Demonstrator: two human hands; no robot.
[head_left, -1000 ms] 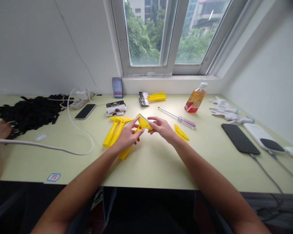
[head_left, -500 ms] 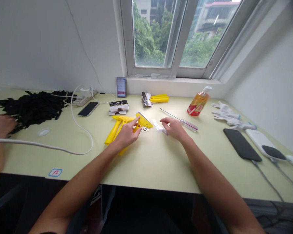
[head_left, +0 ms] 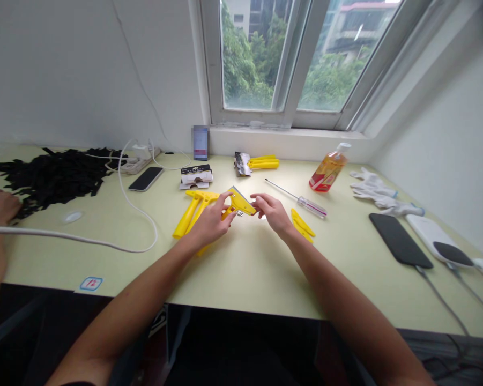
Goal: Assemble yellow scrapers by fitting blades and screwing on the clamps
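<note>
The left hand is closed around a yellow scraper, which sits between the hands with its head angled toward the right hand; the right hand's fingers are drawn narrowly together at the near corner of that head, though I cannot tell whether they grip it or something small; a few tiny metal parts show just under the head, between the hands. Just left of the left hand lie 2 yellow handles with crosswise heads; just right of the right hand are flat yellow pieces on the table; a screwdriver with a clear handle lies beyond these; farther forward of the hands are a torn black-and-white packet with yellow handles beside it, and, ahead of the left hand, a small box.
</note>
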